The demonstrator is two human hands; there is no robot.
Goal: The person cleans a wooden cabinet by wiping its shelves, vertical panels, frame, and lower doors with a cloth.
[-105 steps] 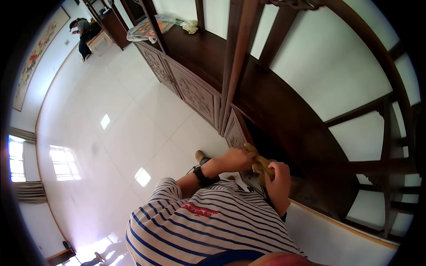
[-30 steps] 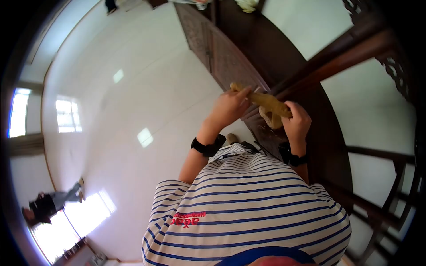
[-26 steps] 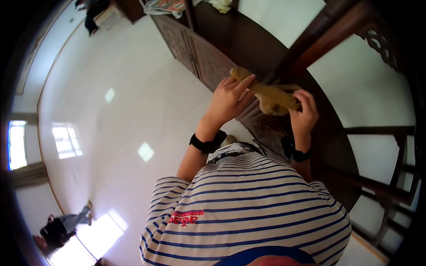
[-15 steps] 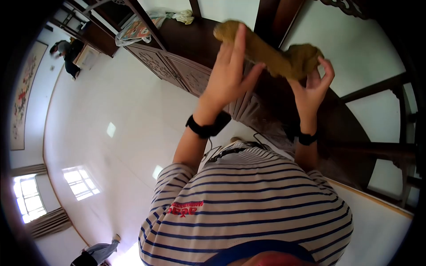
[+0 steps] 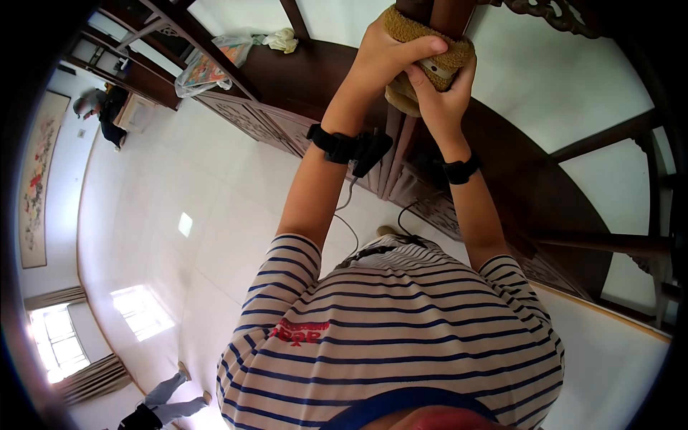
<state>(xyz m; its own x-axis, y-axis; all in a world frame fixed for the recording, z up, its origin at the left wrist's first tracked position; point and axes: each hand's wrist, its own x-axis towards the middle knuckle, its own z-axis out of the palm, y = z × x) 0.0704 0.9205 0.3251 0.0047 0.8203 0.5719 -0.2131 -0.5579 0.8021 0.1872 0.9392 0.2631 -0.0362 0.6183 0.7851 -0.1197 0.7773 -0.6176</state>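
Observation:
A brown fuzzy cloth (image 5: pixel 410 27) is bunched against the dark wooden post (image 5: pixel 454 18) of the shelf, with a pale patch and a small dark dot on its near side. My left hand (image 5: pixel 383 56) grips it from the left, thumb laid across the front. My right hand (image 5: pixel 446 107) is closed on its lower right side, thumb pointing up toward the left thumb. The cloth appears to go around the post; its far side and most of my fingertips are hidden.
A dark wooden cabinet top (image 5: pixel 308 75) with carved doors runs below the post. On it lie a plastic bag (image 5: pixel 215 68) with a printed item and a pale crumpled cloth (image 5: pixel 281 41). One person (image 5: pixel 107 118) is at the far left, another (image 5: pixel 168 401) at lower left.
Stretched between my separated hands earlier, the brown cloth is now gathered at the post. My right hand has moved left and the two hands are close together.

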